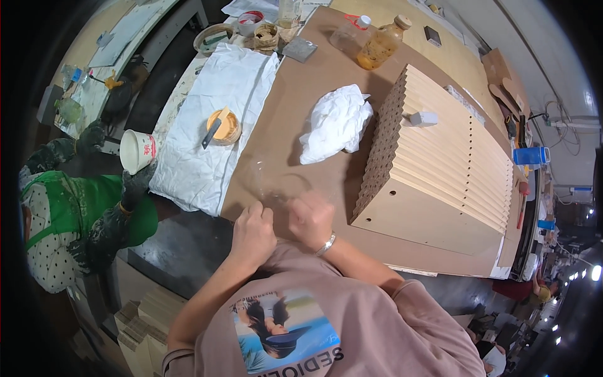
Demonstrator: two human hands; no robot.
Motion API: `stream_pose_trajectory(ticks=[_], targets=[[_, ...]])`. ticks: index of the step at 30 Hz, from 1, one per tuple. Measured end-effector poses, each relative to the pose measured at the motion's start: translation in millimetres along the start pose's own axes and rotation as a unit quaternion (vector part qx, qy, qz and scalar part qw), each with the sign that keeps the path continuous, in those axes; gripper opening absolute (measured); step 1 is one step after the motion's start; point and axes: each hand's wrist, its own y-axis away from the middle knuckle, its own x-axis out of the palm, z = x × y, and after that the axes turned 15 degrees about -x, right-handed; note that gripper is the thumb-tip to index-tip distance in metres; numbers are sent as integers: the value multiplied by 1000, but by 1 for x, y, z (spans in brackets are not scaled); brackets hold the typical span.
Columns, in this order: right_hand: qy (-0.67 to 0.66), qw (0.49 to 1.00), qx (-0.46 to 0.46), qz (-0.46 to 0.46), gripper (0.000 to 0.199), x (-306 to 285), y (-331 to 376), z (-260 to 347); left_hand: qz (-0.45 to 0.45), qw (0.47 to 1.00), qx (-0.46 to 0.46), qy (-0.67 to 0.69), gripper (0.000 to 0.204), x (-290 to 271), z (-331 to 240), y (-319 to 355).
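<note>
The left hand [254, 227] and right hand [312, 217] are curled, slightly apart; what they hold, I cannot tell. Crumpled white cloth [339, 120] lies on the table [276, 113].

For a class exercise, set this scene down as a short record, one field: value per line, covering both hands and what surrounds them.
Left hand: closed, near the table edge
Right hand: closed, blurred, beside the left
Held: cannot tell
Ahead: crumpled cloth
Right side: ridged wooden piece, small pale block on it
Left side: tub of orange paste with spatula, on white sheet
Far side: amber bottle
Co-worker: gloved hand holds white bucket
</note>
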Motion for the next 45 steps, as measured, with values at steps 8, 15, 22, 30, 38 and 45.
stream_pose_trajectory(ticks=[8, 15, 22, 30, 38, 45], targets=[[-45, 997, -50, 35, 16, -3, 10, 9, 12, 1000, 19, 19, 9, 20, 7, -16], [9, 1000, 22, -3, 15, -8, -2, -11, 3, 998, 20, 53, 7, 26, 10, -2], [34, 992, 95, -78, 17, -28, -23, -46, 48, 998, -10, 30, 5, 26, 23, 13], [-195, 950, 226, -91, 12, -61, -37, -36, 72, 996, 46, 18, 20, 1, 2, -11], [-316, 939, 11, 136, 12, -108, -81, -27, -22, 977, 185, 100, 44, -102, -51, -78], [-171, 945, 47, 275, 12, -126, -98, -22, 145, 942, 281, 113, 23, -98, -35, -99]])
